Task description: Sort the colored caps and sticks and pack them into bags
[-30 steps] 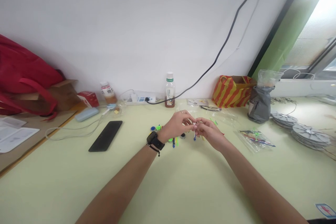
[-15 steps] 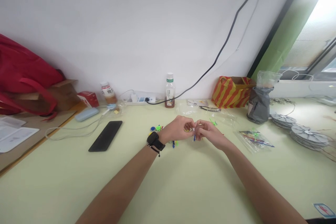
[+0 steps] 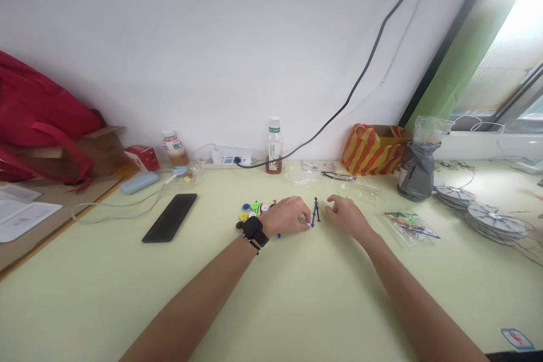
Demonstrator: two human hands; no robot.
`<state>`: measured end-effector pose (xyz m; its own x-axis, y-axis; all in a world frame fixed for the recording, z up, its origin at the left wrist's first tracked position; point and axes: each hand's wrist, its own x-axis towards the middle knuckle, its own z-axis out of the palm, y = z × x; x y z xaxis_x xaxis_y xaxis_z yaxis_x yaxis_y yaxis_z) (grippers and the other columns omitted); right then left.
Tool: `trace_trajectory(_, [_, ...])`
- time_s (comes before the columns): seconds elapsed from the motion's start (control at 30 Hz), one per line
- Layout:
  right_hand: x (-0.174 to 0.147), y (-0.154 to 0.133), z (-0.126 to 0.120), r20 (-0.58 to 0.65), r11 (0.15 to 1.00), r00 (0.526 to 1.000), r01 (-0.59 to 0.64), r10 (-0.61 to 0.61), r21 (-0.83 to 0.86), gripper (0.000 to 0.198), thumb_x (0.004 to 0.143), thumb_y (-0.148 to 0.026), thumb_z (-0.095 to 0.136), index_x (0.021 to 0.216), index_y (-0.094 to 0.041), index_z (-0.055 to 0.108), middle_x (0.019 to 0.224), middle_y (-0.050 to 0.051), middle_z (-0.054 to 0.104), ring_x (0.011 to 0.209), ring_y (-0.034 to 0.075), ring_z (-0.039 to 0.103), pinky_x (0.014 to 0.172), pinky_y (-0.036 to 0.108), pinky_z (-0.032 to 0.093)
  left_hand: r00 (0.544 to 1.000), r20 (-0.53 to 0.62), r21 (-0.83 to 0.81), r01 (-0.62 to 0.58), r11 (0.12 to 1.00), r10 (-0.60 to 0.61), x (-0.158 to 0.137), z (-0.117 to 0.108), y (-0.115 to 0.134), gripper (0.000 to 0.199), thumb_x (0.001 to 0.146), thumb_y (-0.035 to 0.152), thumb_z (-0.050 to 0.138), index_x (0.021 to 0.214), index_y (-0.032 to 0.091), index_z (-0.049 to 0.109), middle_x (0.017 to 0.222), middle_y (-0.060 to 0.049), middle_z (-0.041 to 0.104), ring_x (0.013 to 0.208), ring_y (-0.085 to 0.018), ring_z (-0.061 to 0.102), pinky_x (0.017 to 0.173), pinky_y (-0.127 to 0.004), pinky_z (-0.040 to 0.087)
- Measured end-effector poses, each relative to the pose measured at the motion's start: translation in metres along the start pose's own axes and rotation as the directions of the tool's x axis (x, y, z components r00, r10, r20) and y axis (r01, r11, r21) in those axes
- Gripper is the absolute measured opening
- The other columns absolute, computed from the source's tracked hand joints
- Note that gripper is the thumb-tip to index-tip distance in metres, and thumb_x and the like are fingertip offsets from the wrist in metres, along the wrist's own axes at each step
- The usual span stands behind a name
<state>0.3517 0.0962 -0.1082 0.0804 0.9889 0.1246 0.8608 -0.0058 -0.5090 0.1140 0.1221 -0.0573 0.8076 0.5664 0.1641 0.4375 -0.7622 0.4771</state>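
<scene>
My left hand (image 3: pixel 288 216), with a black watch (image 3: pixel 253 230) on its wrist, is low over the table. Its fingers are curled together, and a small white piece shows at their tips. Just right of those fingertips lie a blue arrow-tipped stick (image 3: pixel 314 217) and a black arrow-tipped stick (image 3: pixel 318 212). On their other side is my right hand (image 3: pixel 344 215), thumb and forefinger bent but apart, with nothing visible between them. Small plastic discs, among them a blue disc (image 3: pixel 246 207) and a yellow disc (image 3: pixel 243 216), lie beside my left wrist, which partly covers the group.
A black phone (image 3: pixel 170 218) lies to the left. A bottle (image 3: pixel 274 147) and a power strip (image 3: pixel 229 159) stand by the wall. To the right are a striped bag (image 3: pixel 373 150), a clear packet of coloured sticks (image 3: pixel 411 226) and stacked grey discs (image 3: pixel 496 220).
My hands were together at the fingertips and have parted. The right one moved right and its fingers opened; the left shifted slightly left and down. The arrow-tipped sticks between them now show.
</scene>
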Motion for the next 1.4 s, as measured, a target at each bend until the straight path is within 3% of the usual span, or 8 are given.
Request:
trace_trajectory(0.17, [-0.006,-0.013,0.005,0.017,0.994,0.995,0.1,-0.099,-0.048,0.021,0.093,-0.027,0.053,0.104,-0.018,0.068,0.088,0.007,0.07,0.078,0.02,0.064,0.067,0.028,0.042,0.998,-0.061,0.044,-0.025,0.999,0.028,-0.001,-0.001,-0.013,0.019,0.08,0.026,0.075,0.099,0.024,0.076,0.117,-0.007,0.072,0.117,-0.028,0.059,0.099,-0.037,0.047])
trace_trajectory(0.33, [-0.009,-0.023,0.011,0.054,0.973,0.971,0.232,-0.232,0.019,0.023,0.091,-0.02,0.051,0.104,-0.019,0.07,0.098,0.008,0.07,0.089,0.021,0.066,0.077,0.029,0.046,0.999,-0.041,0.032,0.033,0.999,-0.031,-0.004,-0.006,-0.017,0.027,0.085,0.034,0.071,0.111,0.025,0.074,0.114,-0.007,0.073,0.116,-0.028,0.059,0.098,-0.037,0.047])
trace_trajectory(0.57, [0.002,0.006,-0.021,-0.165,0.983,0.984,0.043,-0.074,-0.18,0.013,0.09,-0.024,0.056,0.095,-0.02,0.068,0.098,0.007,0.073,0.087,0.022,0.065,0.072,0.031,0.042,0.997,0.021,0.089,0.066,0.994,-0.068,-0.008,-0.02,-0.027,0.051,0.071,0.04,0.083,0.119,0.027,0.072,0.112,-0.006,0.074,0.112,-0.031,0.061,0.091,-0.035,0.047])
trace_trajectory(0.73, [0.0,0.028,-0.037,-0.061,0.957,0.998,-0.036,0.019,-0.286,0.008,0.084,-0.029,0.065,0.082,-0.021,0.067,0.089,0.007,0.072,0.088,0.024,0.065,0.066,0.03,0.036,0.993,0.033,0.096,0.108,0.989,-0.112,-0.009,-0.021,-0.035,0.056,0.073,0.047,0.082,0.124,0.026,0.07,0.112,-0.007,0.073,0.11,-0.03,0.062,0.091,-0.034,0.046])
trace_trajectory(0.9, [0.001,0.025,-0.035,-0.033,0.977,0.999,-0.023,0.016,-0.212,0.01,0.087,-0.028,0.062,0.08,-0.021,0.066,0.086,0.006,0.072,0.082,0.022,0.065,0.064,0.029,0.037,0.994,-0.054,0.048,0.093,0.994,-0.091,-0.012,-0.026,-0.034,0.062,0.078,0.055,0.078,0.131,0.026,0.065,0.122,-0.009,0.069,0.118,-0.03,0.059,0.099,-0.037,0.046])
trace_trajectory(1.03, [-0.001,-0.003,-0.03,-0.161,0.986,0.986,0.072,-0.047,0.153,0.021,0.088,-0.043,0.064,0.084,-0.022,0.061,0.086,0.005,0.072,0.07,0.018,0.063,0.064,0.03,0.044,0.981,-0.187,-0.064,0.031,0.998,-0.042,-0.009,-0.028,-0.021,0.041,0.089,0.045,0.07,0.125,0.024,0.067,0.119,-0.007,0.071,0.107,-0.024,0.064,0.093,-0.035,0.049])
trace_trajectory(1.17, [-0.014,-0.04,-0.017,-0.066,0.767,0.991,0.133,-0.118,0.627,0.038,0.082,-0.056,0.072,0.083,-0.022,0.056,0.078,0.002,0.067,0.065,0.017,0.06,0.06,0.03,0.045,0.973,-0.227,-0.147,-0.082,0.986,0.047,0.0,-0.013,-0.002,0.046,0.083,0.031,0.077,0.127,0.024,0.065,0.125,-0.008,0.069,0.096,-0.021,0.066,0.084,-0.032,0.053])
trace_trajectory(1.4, [-0.027,-0.059,-0.012,0.157,0.42,0.983,-0.102,-0.098,0.902,0.032,0.081,-0.047,0.077,0.094,-0.022,0.062,0.071,-0.001,0.064,0.067,0.016,0.058,0.063,0.029,0.044,0.944,-0.322,-0.221,-0.152,0.963,0.076,-0.002,-0.006,0.008,0.015,0.091,0.023,0.064,0.105,0.019,0.071,0.099,-0.005,0.073,0.087,-0.017,0.068,0.083,-0.029,0.054])
